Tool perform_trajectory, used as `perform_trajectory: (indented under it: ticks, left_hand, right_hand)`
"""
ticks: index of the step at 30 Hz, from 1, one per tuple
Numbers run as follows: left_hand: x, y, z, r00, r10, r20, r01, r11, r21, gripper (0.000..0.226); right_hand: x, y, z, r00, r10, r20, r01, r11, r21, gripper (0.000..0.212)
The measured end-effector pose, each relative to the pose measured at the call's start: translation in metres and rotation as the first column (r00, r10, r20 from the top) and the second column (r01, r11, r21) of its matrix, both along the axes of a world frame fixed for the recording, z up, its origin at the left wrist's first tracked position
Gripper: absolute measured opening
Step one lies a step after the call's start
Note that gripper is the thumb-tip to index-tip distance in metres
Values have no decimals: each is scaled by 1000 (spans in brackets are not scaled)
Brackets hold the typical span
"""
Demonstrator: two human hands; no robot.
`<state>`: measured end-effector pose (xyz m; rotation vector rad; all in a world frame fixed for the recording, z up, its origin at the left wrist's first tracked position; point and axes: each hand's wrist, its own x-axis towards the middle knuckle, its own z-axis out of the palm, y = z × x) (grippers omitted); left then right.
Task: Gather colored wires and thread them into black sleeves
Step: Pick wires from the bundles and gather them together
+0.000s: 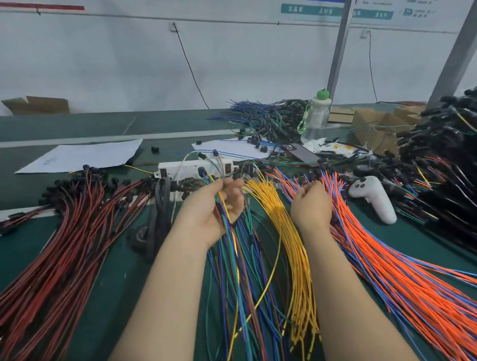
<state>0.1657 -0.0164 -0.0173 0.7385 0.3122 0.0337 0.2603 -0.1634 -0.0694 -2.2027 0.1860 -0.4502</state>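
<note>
A white controller (372, 197) lay on the green desk (120, 277); farther back stood a clear bottle (316, 118) beside a phone (301, 152), cardboard boxes (379, 132), a power strip (186, 166) and a paper sheet (82, 159).

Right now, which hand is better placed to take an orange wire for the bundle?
The right hand. It is directly at the far ends of the orange wires, its fingers curled there. The left hand is occupied: it grips the mixed bundle of green, blue and yellow wires.

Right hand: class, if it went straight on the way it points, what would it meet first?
Probably the tips of the orange and blue wires just beyond the right hand's curled fingers; past them lie black sleeves. Depth is unclear.
</note>
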Motion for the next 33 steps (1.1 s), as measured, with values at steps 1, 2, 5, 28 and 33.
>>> perform_trajectory:
  ticks: [1, 2, 5, 28, 33]
  left_hand:
    - [0, -2, -2, 1000, 4, -8, -4, 1000, 16, 23]
    - [1, -4, -5, 1000, -1, -8, 2, 1000, 30, 23]
    - [6, -8, -14, 1000, -19, -19, 22, 990, 138, 26]
    - [43, -11, -8, 990, 59, 127, -57, 998, -17, 29]
    - [16, 9, 42, 941, -8, 337, -40, 990, 136, 26]
  right_hand:
    - [-1, 1, 3, 1000, 2, 23, -2, 1000, 15, 24]
    - [-1, 1, 5, 999, 5, 40, -6, 999, 35, 23]
    - [-2, 2, 8, 994, 77, 79, -85, 990, 113, 23]
    - [-3, -31, 1, 990, -105, -97, 95, 991, -98, 24]
    - [-29, 8, 38, 953, 302, 10, -296, 927, 229, 44]
